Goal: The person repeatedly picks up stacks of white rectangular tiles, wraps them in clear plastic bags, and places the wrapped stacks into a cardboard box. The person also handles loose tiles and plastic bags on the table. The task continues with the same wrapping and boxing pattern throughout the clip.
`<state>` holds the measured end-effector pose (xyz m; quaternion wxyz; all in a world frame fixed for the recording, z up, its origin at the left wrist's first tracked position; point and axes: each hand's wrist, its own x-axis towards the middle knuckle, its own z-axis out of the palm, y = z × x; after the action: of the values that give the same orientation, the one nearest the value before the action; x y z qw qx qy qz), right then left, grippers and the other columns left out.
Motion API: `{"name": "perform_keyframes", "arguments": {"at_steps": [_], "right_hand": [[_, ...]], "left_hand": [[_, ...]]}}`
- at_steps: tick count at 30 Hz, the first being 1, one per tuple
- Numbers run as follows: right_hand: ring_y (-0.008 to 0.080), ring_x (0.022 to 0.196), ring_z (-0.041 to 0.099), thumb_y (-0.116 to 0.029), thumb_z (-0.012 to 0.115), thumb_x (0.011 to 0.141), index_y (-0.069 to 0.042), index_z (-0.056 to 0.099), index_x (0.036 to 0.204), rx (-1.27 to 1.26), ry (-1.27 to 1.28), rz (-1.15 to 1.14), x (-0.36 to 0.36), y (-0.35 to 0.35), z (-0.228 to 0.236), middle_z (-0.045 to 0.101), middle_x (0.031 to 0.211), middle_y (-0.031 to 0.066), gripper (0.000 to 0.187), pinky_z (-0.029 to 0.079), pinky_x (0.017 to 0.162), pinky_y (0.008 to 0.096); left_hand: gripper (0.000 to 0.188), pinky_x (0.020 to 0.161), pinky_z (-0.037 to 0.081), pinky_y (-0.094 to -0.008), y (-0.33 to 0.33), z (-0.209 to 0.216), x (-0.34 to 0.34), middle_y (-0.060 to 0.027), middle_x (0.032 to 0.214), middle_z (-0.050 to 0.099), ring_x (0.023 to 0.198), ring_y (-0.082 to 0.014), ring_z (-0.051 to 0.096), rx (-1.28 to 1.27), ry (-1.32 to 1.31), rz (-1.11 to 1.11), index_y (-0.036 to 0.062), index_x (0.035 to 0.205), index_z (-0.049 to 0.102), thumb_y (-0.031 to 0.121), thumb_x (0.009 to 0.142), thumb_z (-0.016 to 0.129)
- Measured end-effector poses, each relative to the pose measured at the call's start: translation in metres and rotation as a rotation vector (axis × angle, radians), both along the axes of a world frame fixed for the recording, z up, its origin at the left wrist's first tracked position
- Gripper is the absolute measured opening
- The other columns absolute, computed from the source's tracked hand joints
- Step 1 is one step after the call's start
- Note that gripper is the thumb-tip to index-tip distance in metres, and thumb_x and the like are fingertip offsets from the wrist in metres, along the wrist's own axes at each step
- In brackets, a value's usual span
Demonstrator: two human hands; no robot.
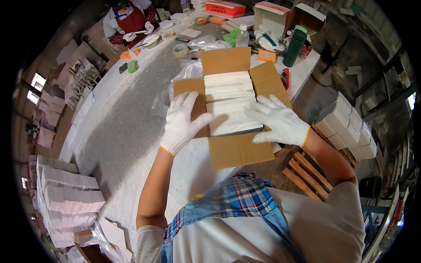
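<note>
In front of me an open cardboard box point(240, 151) has its four flaps folded outward. Rows of white flat pieces point(230, 105), packed tightly like tiles, fill it. My left hand point(182, 120), in a white knit glove, lies over the left flap with its thumb stretched toward the box. My right hand point(277, 119), gloved the same way, rests across the right side of the box, its fingers spread over the flap and the edge of the pieces. Neither hand holds anything.
Beyond the box stand a green bottle point(294, 48), a clear plastic bottle point(242, 36), tape rolls point(180, 50) and a red box point(225, 8). Another person point(127, 22) works at the far left. White stacks point(72, 193) rise at left; wooden pallets point(307, 175) lie at right.
</note>
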<state>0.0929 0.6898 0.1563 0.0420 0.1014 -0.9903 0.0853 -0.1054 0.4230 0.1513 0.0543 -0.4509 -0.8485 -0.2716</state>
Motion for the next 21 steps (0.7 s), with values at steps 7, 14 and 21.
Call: {"name": "perform_keyframes", "arguments": {"at_steps": [7, 14, 21], "right_hand": [[0.0357, 0.144, 0.045, -0.053, 0.073, 0.088, -0.006, 0.061, 0.143, -0.09, -0.016, 0.031, 0.013, 0.005, 0.001, 0.058, 0.146, 0.0173, 0.074, 0.031, 0.124, 0.0518], [0.0373, 0.135, 0.054, -0.041, 0.072, 0.092, -0.004, 0.062, 0.141, -0.311, -0.177, -0.025, -0.029, 0.026, 0.029, 0.06, 0.145, 0.0209, 0.062, 0.043, 0.114, 0.0423], [0.0365, 0.136, 0.054, -0.045, 0.069, 0.093, -0.008, 0.054, 0.149, -0.25, 0.108, -0.183, -0.104, 0.056, 0.037, 0.056, 0.15, 0.0197, 0.069, 0.043, 0.115, 0.0434]], "left_hand": [[0.1, 0.112, 0.042, -0.0558, -0.051, 0.001, 0.056, -0.0254, 0.148, 0.05, 0.138, -0.0481, 0.046, -0.032, 0.247, 0.006, 0.0026, 0.15, 0.047, 0.045, 0.07, 0.09], [0.103, 0.117, 0.039, -0.0548, -0.052, -0.013, 0.086, -0.0336, 0.155, 0.038, 0.14, -0.0534, 0.041, 0.023, 0.068, 0.085, -0.0015, 0.153, 0.04, 0.019, 0.066, 0.092], [0.129, 0.119, 0.04, -0.0511, -0.053, -0.039, 0.092, -0.0389, 0.162, 0.025, 0.148, -0.0545, 0.035, 0.126, 0.012, 0.334, -0.0077, 0.16, 0.018, 0.024, 0.063, 0.097]]}}
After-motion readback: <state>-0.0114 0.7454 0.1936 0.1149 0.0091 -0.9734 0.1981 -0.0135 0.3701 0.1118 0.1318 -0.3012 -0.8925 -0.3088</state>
